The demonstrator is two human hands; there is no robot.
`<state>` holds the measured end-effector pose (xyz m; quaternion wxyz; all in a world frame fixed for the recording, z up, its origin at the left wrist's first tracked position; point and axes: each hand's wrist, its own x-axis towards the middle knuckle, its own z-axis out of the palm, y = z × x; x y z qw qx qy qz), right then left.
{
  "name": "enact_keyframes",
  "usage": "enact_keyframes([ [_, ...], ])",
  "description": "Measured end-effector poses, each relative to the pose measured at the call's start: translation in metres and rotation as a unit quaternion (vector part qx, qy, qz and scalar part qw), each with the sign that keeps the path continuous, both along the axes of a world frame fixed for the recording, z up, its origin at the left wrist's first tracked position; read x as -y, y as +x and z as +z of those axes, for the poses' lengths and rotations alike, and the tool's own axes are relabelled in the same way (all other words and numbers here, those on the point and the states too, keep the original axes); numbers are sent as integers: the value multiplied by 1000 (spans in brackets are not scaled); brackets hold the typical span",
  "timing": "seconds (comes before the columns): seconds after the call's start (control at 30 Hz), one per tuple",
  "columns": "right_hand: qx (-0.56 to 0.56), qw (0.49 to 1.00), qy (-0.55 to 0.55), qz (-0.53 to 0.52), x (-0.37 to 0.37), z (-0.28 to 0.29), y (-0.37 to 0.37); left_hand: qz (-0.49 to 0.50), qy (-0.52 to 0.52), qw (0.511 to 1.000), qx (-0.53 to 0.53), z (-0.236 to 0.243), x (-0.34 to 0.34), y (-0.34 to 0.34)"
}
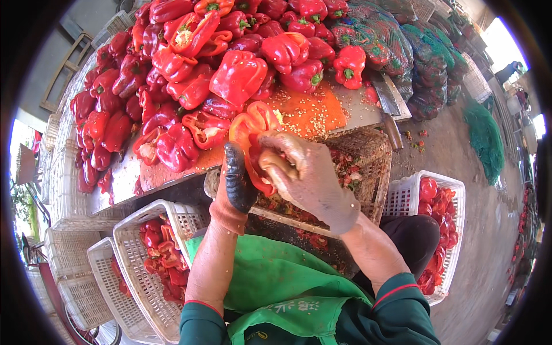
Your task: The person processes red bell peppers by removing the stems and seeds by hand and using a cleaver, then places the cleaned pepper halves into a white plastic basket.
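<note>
A cut-open red bell pepper (253,129) is held up over the table's near edge, its pale inner wall showing. My left hand (238,181), in an orange glove with black coating, grips it from the left side. Against its open inside presses my right hand (307,172), in a dirty pale glove, with the fingers curled. Whatever the right fingers pinch is hidden. Just beyond lies an orange cutting board (316,115) strewn with seeds. Below the hands, a dirty crate (376,167) holds cores and scraps.
Whole red bell peppers (238,75) are heaped across the table. A broad-bladed knife (386,95) lies at its right edge. White crates of cut peppers stand at left (167,313) and right (460,230). Filled net sacks (428,63) and a green net (484,141) are at right.
</note>
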<state>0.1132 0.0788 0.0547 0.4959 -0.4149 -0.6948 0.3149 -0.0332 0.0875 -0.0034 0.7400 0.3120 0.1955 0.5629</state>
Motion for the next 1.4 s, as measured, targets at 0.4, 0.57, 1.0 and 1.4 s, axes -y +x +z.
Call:
enact_keyframes([
  [0.4,-215,905,-366,36,-3,7,35,117,333,512,-783,23,10,16],
  [0.57,-332,927,-175,-4,-16,18,47,230,383,616,-649,19,5,-8],
  [1.0,-306,934,-73,-167,-36,-11,139,306,96,504,-802,21,-10,-46],
  [1.4,499,707,-193,-463,205,-94,415,212,107,576,-782,3,11,-31],
])
